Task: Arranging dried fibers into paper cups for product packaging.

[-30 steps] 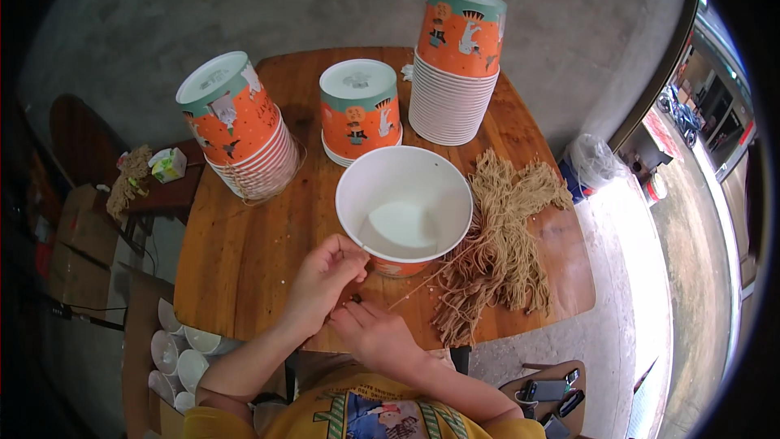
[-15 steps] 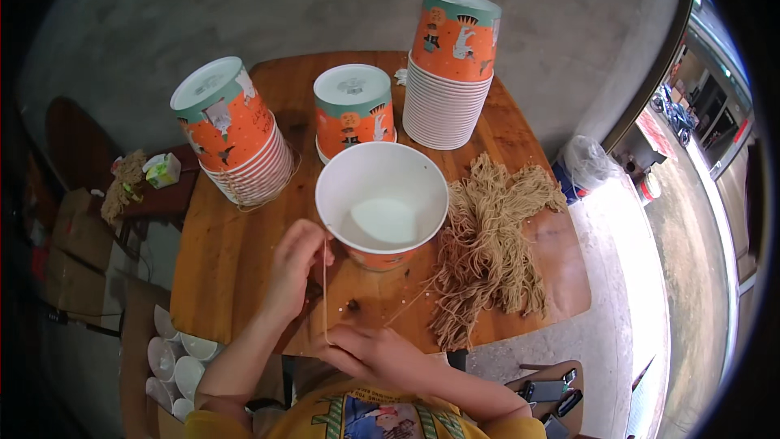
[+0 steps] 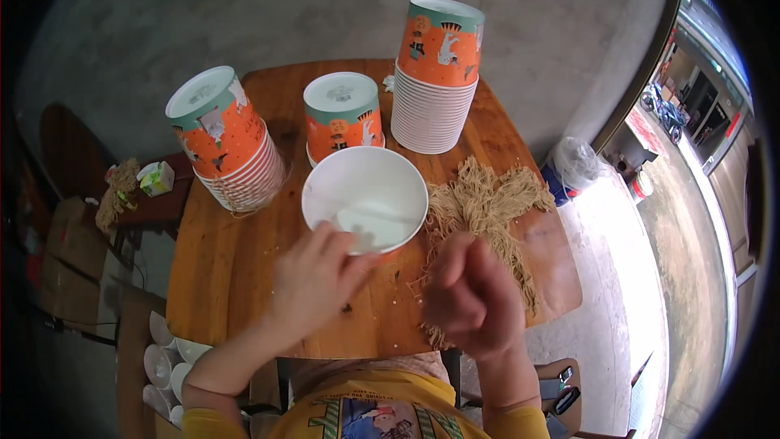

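A white-lined paper bucket (image 3: 366,183) with an orange outside stands mouth up near the table's middle. My left hand (image 3: 313,280) is at its near left rim, fingers curled together over the edge; what they grip, if anything, is too blurred to make out. My right hand (image 3: 475,301) is raised to the right of the bucket, its fingers closed, also blurred, and whatever it holds is hidden. Behind and below that hand lies a loose heap of tan cords (image 3: 496,207). No cord can be made out between the hands.
Upside-down stacks of orange buckets stand at the back left (image 3: 215,126) and the back right (image 3: 435,73), with a shorter stack (image 3: 341,114) between them. Lower left, a cardboard box (image 3: 134,358) holds white cups. A blue bin (image 3: 561,183) stands beyond the table's right edge.
My right hand has risen from the table's front edge and moved right, over the cords. My left hand has shifted right along the bucket's near rim. The cord stretched between them no longer shows.
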`<state>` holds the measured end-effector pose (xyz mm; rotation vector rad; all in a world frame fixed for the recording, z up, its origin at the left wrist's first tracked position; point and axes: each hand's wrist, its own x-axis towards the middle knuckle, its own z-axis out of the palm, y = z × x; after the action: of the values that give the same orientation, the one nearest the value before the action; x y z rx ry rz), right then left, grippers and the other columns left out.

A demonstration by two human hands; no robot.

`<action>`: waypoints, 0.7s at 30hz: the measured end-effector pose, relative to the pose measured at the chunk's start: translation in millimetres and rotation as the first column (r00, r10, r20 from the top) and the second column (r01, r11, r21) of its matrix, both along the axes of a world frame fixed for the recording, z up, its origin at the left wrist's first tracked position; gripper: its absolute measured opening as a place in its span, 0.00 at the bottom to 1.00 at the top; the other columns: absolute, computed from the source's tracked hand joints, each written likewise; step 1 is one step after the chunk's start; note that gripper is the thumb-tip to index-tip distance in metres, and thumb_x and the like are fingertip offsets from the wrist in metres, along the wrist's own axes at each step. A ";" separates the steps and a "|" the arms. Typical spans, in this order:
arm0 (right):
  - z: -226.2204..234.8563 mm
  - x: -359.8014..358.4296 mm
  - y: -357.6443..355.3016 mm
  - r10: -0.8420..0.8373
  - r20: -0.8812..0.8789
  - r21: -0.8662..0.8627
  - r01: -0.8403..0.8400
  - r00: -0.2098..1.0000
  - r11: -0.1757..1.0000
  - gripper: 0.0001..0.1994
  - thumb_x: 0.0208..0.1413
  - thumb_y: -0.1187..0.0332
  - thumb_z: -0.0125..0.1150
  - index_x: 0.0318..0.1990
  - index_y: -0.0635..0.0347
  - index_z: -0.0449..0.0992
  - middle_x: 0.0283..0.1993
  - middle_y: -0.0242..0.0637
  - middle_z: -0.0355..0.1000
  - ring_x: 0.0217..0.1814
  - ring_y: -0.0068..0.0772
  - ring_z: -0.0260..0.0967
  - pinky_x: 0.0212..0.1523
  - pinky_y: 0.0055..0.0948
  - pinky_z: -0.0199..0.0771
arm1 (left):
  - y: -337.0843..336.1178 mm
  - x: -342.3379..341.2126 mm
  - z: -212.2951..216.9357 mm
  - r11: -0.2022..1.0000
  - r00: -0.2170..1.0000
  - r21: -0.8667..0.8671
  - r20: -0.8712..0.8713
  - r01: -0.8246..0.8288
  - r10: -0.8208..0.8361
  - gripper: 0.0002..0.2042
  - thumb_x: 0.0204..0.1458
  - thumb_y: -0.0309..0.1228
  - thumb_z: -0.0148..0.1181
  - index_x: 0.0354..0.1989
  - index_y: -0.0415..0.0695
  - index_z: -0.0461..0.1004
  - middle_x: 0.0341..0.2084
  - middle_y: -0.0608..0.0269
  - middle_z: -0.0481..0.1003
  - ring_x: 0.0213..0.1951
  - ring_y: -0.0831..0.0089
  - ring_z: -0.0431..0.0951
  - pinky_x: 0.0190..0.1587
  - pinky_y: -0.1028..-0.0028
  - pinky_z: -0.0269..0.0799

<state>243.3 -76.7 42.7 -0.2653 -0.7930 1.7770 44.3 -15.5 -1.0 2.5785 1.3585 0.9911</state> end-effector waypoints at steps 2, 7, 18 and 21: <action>-5.5 6.1 14.1 -0.023 -0.275 -0.091 -0.002 0.961 0.996 0.20 0.70 0.54 0.37 0.38 0.58 0.71 0.14 0.23 0.51 0.13 0.14 0.43 0.15 0.17 0.44 | 13.0 -25.5 3.1 1.000 0.999 -0.002 0.039 -0.006 0.006 0.09 0.51 0.30 0.62 0.27 0.37 0.73 0.27 0.55 0.70 0.27 0.59 0.75 0.30 0.65 0.71; -37.4 1.2 39.6 -0.093 -0.521 -0.297 -0.078 0.848 0.952 0.19 0.69 0.57 0.41 0.31 0.57 0.72 0.15 0.23 0.49 0.14 0.15 0.41 0.14 0.18 0.43 | 40.4 -79.4 2.9 0.993 0.992 -0.046 0.066 0.108 -0.104 0.13 0.54 0.32 0.60 0.24 0.36 0.70 0.26 0.55 0.66 0.32 0.58 0.72 0.34 0.64 0.68; -37.4 -31.4 30.2 -0.019 -0.558 -0.333 -0.202 0.830 0.921 0.18 0.69 0.57 0.39 0.28 0.55 0.68 0.15 0.23 0.49 0.15 0.16 0.42 0.16 0.20 0.44 | -63.8 0.8 -17.6 0.771 0.763 -0.483 0.646 0.415 -0.006 0.21 0.53 0.30 0.65 0.51 0.41 0.62 0.30 0.62 0.73 0.27 0.80 0.73 0.28 0.79 0.68; -39.6 -28.2 24.0 -0.063 -0.461 -0.336 -0.109 0.885 0.936 0.19 0.69 0.57 0.39 0.28 0.55 0.67 0.15 0.23 0.50 0.15 0.16 0.43 0.16 0.20 0.44 | -62.8 13.2 -18.6 0.702 0.747 -0.541 0.664 0.462 0.020 0.14 0.57 0.29 0.61 0.46 0.40 0.64 0.27 0.63 0.73 0.26 0.79 0.73 0.28 0.78 0.68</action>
<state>215.1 -52.7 3.1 -0.0524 -0.1265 1.8962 57.5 -78.3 -19.7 1.5814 0.9085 0.9352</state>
